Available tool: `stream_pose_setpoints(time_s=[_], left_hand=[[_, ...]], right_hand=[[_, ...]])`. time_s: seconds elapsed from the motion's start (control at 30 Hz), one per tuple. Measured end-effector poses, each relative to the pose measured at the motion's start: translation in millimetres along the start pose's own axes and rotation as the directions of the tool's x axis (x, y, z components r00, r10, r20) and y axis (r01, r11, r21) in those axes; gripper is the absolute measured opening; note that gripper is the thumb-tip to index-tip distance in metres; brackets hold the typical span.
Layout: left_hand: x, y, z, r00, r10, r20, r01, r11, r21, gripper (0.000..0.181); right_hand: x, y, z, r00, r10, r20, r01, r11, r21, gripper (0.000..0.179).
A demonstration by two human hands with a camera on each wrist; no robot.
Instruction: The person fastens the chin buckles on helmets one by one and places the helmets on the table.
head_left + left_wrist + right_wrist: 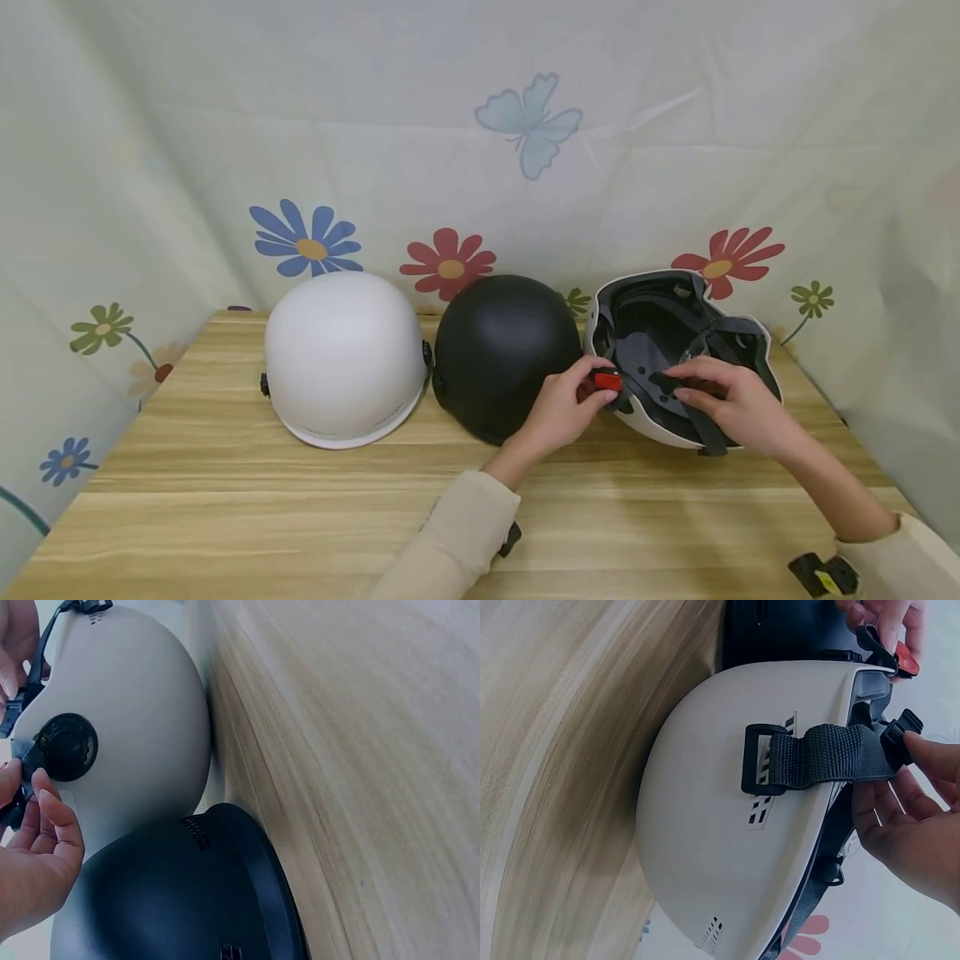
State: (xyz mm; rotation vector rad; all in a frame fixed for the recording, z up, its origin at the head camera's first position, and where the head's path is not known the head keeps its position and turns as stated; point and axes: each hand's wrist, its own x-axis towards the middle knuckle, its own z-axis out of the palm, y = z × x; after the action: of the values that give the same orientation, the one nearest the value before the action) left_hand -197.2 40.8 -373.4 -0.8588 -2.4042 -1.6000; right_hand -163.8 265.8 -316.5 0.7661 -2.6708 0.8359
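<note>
A white helmet point(651, 427) lies upside down at the right of the table, its dark padded inside facing up. My left hand point(557, 410) pinches the red-and-black strap buckle point(608, 382) at the helmet's left rim. Over the helmet's opening, my right hand point(742, 406) holds the black strap clip point(902, 739) between thumb and fingers. The two buckle parts are apart. From that clip, dark webbing strap point(821, 757) runs down to a slot on the white shell. A round black knob point(69, 747) shows on the shell near my left fingers.
A black helmet point(502, 350) stands dome up just left of the overturned one, close to my left forearm. Beside it is another white helmet point(341, 358), also dome up. A flower-patterned cloth point(360, 167) hangs behind the wooden table point(300, 517).
</note>
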Motion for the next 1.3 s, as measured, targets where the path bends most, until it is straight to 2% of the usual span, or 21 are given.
stream_pose_setpoints(time_s=[0.37,0.63,0.93,1.3], left_hand=[[2.2,-0.5,-1.1,0.997,0.006,-0.083,-0.006,1.000,-0.003,0.030],[4.2,3.3,-1.6,0.991,0.011,-0.134,-0.005,0.999,0.047,0.033],[8.7,10.1,-6.2,0.986,0.050,-0.160,-0.034,0.995,0.098,0.035],[13.4,15.5,-8.9,0.982,0.079,-0.172,-0.071,0.996,0.049,0.034]], right_hand=[[2.8,-1.6,-2.5,1.000,0.017,-0.018,-0.018,1.000,-0.014,0.028],[4.3,-3.3,-2.8,0.998,0.053,-0.021,-0.053,0.999,-0.008,0.026],[7.6,-3.8,-5.1,1.000,0.003,-0.030,-0.003,1.000,0.013,0.026],[17.1,-10.6,-11.4,0.997,-0.051,-0.056,0.051,0.999,-0.002,0.025]])
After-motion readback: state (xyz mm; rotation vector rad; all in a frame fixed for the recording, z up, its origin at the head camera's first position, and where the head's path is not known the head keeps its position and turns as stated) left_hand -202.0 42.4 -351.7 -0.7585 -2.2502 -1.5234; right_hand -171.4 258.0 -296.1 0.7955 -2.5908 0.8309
